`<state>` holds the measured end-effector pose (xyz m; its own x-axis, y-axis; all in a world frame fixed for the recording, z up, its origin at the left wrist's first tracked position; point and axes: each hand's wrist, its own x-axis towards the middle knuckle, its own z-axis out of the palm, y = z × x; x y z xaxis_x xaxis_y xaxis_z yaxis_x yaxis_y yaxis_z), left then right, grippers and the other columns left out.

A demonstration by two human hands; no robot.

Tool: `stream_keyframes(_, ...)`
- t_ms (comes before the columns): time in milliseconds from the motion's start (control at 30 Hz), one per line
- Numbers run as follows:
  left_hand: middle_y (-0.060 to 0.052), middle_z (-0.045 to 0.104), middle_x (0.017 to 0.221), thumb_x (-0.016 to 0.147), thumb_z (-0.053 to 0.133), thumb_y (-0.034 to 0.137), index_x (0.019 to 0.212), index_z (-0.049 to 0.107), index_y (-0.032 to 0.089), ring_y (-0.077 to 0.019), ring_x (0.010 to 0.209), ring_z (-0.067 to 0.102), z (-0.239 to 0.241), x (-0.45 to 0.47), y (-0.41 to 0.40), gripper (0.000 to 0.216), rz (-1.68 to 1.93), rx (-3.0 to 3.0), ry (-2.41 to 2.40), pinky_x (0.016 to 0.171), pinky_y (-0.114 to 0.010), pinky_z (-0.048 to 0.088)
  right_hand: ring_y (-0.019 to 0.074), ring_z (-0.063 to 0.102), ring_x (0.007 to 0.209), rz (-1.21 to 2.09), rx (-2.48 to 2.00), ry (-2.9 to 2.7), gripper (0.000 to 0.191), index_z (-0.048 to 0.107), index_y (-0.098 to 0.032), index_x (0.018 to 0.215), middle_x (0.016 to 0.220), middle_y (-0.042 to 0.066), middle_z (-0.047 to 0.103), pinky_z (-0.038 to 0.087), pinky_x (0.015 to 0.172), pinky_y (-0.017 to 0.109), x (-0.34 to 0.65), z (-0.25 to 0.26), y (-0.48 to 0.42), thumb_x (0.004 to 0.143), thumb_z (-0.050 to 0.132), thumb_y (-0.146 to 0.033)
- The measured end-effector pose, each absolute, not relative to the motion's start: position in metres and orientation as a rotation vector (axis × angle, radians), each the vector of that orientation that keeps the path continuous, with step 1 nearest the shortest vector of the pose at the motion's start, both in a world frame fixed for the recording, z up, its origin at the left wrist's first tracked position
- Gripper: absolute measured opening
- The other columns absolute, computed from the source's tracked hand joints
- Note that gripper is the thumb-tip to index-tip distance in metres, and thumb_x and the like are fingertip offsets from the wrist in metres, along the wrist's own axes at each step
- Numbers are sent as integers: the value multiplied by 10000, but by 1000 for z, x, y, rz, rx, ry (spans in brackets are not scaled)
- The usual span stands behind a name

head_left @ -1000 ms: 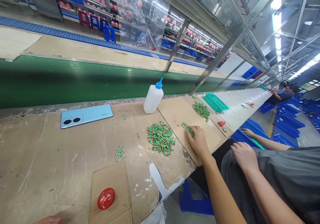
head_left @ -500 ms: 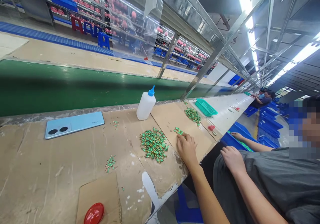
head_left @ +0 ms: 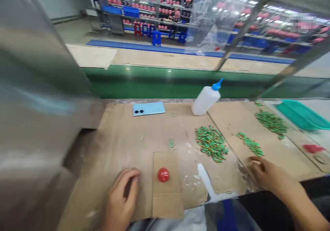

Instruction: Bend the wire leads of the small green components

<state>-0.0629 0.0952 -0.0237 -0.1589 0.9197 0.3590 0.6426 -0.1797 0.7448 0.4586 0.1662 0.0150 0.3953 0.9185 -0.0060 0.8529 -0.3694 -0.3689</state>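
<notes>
The person's left hand [head_left: 121, 195] is a little way left of a red round dish [head_left: 163, 174]. Its fingers curl toward the thumb, leaving a narrow gap, and it is hard to tell if anything is tucked inside. The right hand [head_left: 268, 176] is well to the right of the red round dish. It is blurry and half curled, so one cannot tell if it is pinching a tiny bit.

Just past its fingers, also right of the dish, lies a short row of green bits [head_left: 250, 143]. The dish sits on a piece of cardboard [head_left: 167, 203], and what is in it is too blurry to see. A big green pile [head_left: 211, 143] lies right of the dish and farther back on the worktop [head_left: 139, 138]. Behind that pile leans a white bottle [head_left: 205, 101] with a blue tip, right of the dish too. Far right of the dish is a green tray [head_left: 296, 112]; its inside is blurry. A blue phone [head_left: 152, 108] lies behind the dish.
</notes>
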Motion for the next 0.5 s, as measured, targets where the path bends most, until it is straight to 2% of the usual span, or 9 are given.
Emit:
stream_keyframes(67,-72,802,1007,1060,530,185,1042,752,230,-229,938,796,-8,-57,99,227,1222,1875,1737,855,-325,674,246,608,412,328,-2267,-1578,294,744,-323,679,577,188,695,408,540,489,446,24,172,745,685,-604)
stream_keyframes(133,-86,792,1094,1068,487,137,1127,751,222,-239,1039,776,11,-45,113,284,1125,1952,1661,911,-352,654,270,674,506,332,-2136,-1630,362,769,-334,796,667,201,740,433,554,490,420,32,173,741,653,-672)
stream_keyframes(233,-122,756,1259,1067,477,101,1253,744,200,-273,1188,729,36,-24,152,341,766,2033,1583,1042,-412,610,283,758,711,371,-1893,-1752,425,778,-304,972,905,157,827,552,633,443,361,33,170,875,585,-671)
stream_keyframes(300,-126,744,1294,1051,582,133,1297,751,201,-300,1213,722,43,-10,183,307,654,2056,1522,1048,-425,602,256,742,701,403,-1753,-1845,374,781,-278,1011,885,106,823,571,641,400,323,25,165,962,578,-588)
stream_keyframes(367,-127,758,1227,986,725,152,1222,791,198,-325,1178,731,42,2,213,249,545,2083,1448,1022,-431,604,230,707,652,436,-1631,-1928,339,782,-257,1059,819,64,792,573,638,373,293,13,158,1022,570,-518)
stream_keyframes(433,-120,762,1199,923,826,157,1181,811,197,-320,1188,728,35,11,236,261,467,2110,1362,1040,-413,594,224,687,652,451,-1533,-1981,313,770,-237,1059,787,47,751,572,644,363,274,2,150,1058,564,-474)
stream_keyframes(500,-118,750,1246,923,851,176,1191,805,178,-303,1225,713,27,17,250,272,426,2140,1269,1092,-425,572,227,696,700,468,-1459,-2016,289,757,-230,1038,814,47,736,580,669,360,263,-8,141,1084,562,-438)
